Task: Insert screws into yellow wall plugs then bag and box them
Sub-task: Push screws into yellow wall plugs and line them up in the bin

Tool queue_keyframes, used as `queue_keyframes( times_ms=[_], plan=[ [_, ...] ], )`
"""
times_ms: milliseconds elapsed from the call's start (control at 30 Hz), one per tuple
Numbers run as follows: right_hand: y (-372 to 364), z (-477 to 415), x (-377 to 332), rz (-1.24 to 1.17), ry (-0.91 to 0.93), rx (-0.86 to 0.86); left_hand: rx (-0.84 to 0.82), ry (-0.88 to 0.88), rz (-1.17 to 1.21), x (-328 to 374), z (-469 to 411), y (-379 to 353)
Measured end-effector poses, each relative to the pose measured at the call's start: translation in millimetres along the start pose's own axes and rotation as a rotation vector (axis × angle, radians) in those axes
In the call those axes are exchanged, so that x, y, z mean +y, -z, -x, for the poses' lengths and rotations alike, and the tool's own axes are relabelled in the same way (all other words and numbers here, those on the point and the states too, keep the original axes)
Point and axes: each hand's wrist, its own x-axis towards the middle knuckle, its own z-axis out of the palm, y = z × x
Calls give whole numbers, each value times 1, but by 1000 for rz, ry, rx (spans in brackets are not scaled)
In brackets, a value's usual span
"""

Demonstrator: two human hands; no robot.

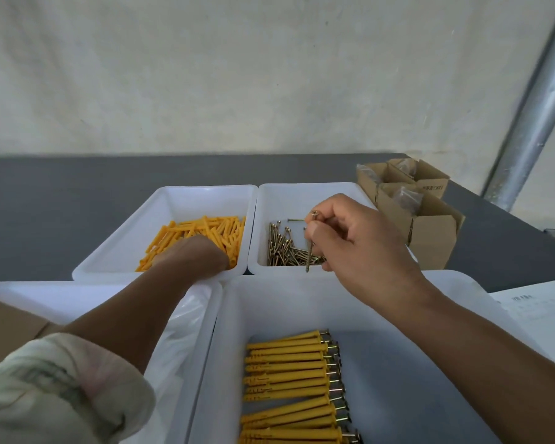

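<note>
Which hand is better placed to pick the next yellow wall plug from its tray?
Left. The left hand lies among the yellow wall plugs in their white tray. The right hand is occupied, pinching a screw above the screw tray.

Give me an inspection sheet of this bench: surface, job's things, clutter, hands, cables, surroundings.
Surface: dark grey table top, matte.
Job's things: loose yellow wall plugs in the far left white plastic bin; brass screws in the far right white bin; yellow plugs with screws inserted, laid in rows, in the near right white bin; clear plastic bags in the near left white bin; open brown cardboard boxes far right.
Clutter: white printed paper sheet at the right edge.
Hands: left hand reaches into the loose plugs, fingers hidden; right hand pinches one long brass screw upright over the screw bin.
Cables: nothing seen.
Surroundings: off-white wall; grey metal pole at right.
</note>
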Motion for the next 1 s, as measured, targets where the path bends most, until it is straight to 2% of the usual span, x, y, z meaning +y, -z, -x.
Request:
queue_keyframes(
  times_ms=[200, 267, 367, 567, 867, 1000],
  plan=[
    [1, 4, 5, 16, 21, -40, -18, 44, 68, 2, 5, 4],
    [-1, 7, 7, 81, 72, -50, -29, 60, 67, 6, 8, 6],
    [-5, 12, 5, 200, 190, -90, -8, 118, 185, 8, 14, 12],
    [-9, 18, 3, 297, 303, -174, 87, 99, 437, 8, 36, 18],
    [-10, 16, 6, 302, 307, -183, 333, 95, 613, 4, 64, 37],
    [-10, 16, 8, 306, 297, -166, 366, 68, 793, 4, 80, 48]
  ],
)
